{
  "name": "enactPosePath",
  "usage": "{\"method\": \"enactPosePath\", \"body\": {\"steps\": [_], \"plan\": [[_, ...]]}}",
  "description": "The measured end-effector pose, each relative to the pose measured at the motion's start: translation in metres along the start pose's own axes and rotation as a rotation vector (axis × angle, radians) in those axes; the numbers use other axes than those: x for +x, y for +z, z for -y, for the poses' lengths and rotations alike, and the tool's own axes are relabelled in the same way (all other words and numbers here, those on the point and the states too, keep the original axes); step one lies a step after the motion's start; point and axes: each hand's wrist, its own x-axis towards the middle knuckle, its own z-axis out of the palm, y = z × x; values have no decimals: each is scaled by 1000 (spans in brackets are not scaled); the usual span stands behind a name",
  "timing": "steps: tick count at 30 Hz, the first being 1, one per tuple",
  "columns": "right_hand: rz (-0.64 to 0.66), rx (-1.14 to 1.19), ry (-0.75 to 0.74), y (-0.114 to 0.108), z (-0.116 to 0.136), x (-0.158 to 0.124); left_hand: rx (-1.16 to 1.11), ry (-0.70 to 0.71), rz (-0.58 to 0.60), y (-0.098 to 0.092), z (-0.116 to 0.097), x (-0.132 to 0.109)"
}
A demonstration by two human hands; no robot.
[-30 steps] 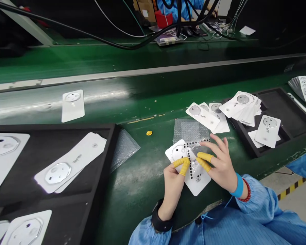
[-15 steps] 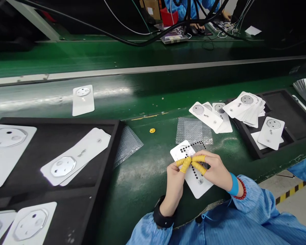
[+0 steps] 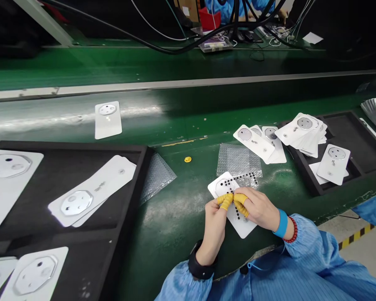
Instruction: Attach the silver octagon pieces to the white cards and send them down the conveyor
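Observation:
A clear sheet dotted with rows of black dots (image 3: 245, 178) is pinched in both my hands. Yellow finger covers wrap the thumb and forefinger of my left hand (image 3: 214, 219), which are pressed together. My right hand (image 3: 260, 210), also in yellow finger covers, is closed at the sheet, and its fingertips meet those of my left. Below them a white panel with a round-cornered outline (image 3: 243, 228) lies on the green bench, partly hidden by hands and sheet. What exactly sits between the fingertips is too small to tell.
A black tray (image 3: 125, 221) with white panels stands at left, another black tray (image 3: 368, 146) with a panel stack (image 3: 310, 136) at right. Bubble wrap (image 3: 235, 156) and a yellow finger cover (image 3: 187, 159) lie nearby. One panel (image 3: 108, 121) rests on the belt behind.
My right hand has shifted slightly left, its fingers curling in tighter at the sheet. The dotted sheet has tilted a little. The panel on the belt has moved right.

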Motion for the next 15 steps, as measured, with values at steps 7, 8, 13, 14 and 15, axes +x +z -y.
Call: {"method": "enactPosePath", "body": {"steps": [7, 8, 13, 14, 15], "plan": [[-24, 162, 131, -1, -31, 0, 188, 146, -194, -41, -22, 9], [-44, 195, 152, -1, -35, 2, 207, 182, -221, -46, -28, 5], [-185, 376, 214, -18, -21, 22, 232, 237, -150, -40, -41, -33], [-227, 418, 216, -24, -11, 25, 230, 222, -126, -34, -39, -39], [-262, 451, 211, -31, 1, 29, 230, 209, -97, -28, -37, -45]]}}
